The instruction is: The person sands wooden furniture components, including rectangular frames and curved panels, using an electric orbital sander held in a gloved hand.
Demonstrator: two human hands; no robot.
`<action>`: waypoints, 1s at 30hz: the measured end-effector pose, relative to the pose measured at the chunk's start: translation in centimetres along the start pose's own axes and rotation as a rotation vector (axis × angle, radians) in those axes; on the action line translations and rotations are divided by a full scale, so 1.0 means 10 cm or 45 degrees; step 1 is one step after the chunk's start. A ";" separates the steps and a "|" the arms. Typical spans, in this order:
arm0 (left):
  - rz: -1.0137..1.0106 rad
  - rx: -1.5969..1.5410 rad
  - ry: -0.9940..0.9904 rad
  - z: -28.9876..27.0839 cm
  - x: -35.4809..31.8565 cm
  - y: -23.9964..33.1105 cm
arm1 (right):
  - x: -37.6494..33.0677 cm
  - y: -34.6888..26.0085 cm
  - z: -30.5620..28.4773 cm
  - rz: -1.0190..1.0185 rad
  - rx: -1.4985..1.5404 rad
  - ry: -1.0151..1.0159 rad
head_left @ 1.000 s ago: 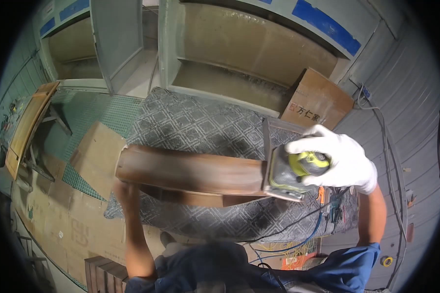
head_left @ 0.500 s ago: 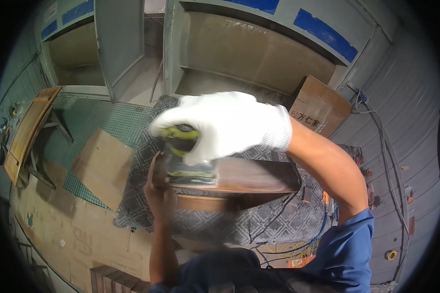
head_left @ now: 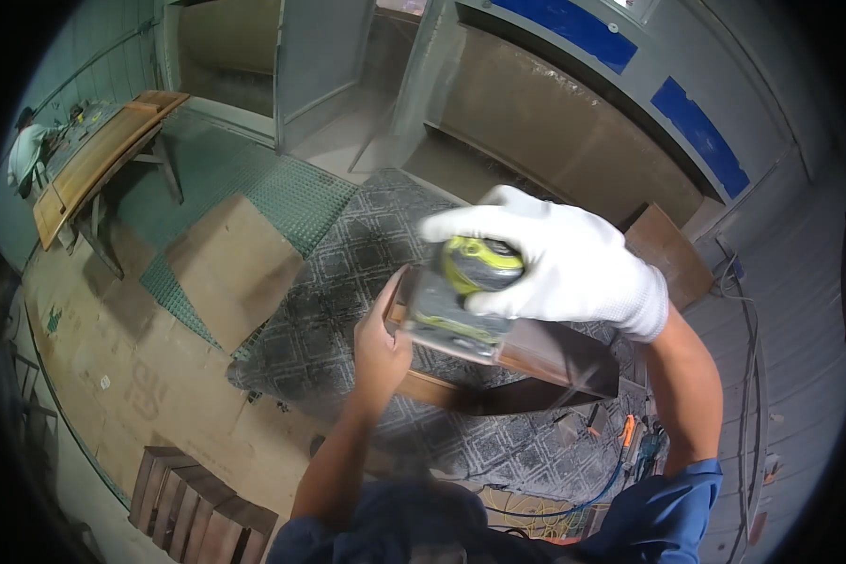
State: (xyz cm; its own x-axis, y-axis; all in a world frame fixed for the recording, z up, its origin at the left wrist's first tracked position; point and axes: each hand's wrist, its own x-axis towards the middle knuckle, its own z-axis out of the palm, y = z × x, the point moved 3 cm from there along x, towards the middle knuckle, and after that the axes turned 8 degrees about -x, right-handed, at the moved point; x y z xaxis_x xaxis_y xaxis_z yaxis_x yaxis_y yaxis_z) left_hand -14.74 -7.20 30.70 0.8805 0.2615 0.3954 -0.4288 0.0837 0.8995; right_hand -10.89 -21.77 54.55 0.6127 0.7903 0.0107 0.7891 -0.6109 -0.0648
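Nearest to us, the sander shows a black and yellow-green body over a flat rectangular base; motion blur softens its outline. Below it is the wooden piece, hollow in form, with a reddish-brown upper face, a paler near side at the left and dark surfaces toward the right.

We note that the wooden piece slants down to the right across the patterned cloth. Its right end is free of both hands, and cloth shows beyond its far and near edges. Hand tools, among them an orange-tipped tool, lie near the right end and limit the room there.

We hold the left end of the wooden piece with the bare left hand, clasped at the edge; some of its fingers are hidden. We grip the sander from above with the gloved right hand. The sander base covers the left part of the upper face, just beside the left hand, so the two hands work close together but apart.

Farther off, we find a cardboard sheet on green grating, then a trestle table with a person beyond it.
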 end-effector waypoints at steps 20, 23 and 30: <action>-0.398 0.480 -0.157 -0.54 -0.09 -0.67 | -2.05 0.44 -0.06 0.316 -0.146 0.059; -0.272 0.580 -0.046 -0.53 -0.06 -0.80 | -2.54 0.59 -0.06 0.396 -0.091 0.071; 0.249 0.638 0.231 -0.47 0.01 -0.48 | -3.60 0.73 0.10 0.850 -0.065 -0.085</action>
State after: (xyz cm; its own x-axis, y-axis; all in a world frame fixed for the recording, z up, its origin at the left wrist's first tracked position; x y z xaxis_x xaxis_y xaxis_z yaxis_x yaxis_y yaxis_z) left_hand -13.50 -3.05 25.55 0.7264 0.3910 0.5652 -0.3935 -0.4378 0.8084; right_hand -27.26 -54.59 52.68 0.9671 0.2424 -0.0769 0.2440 -0.9697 0.0114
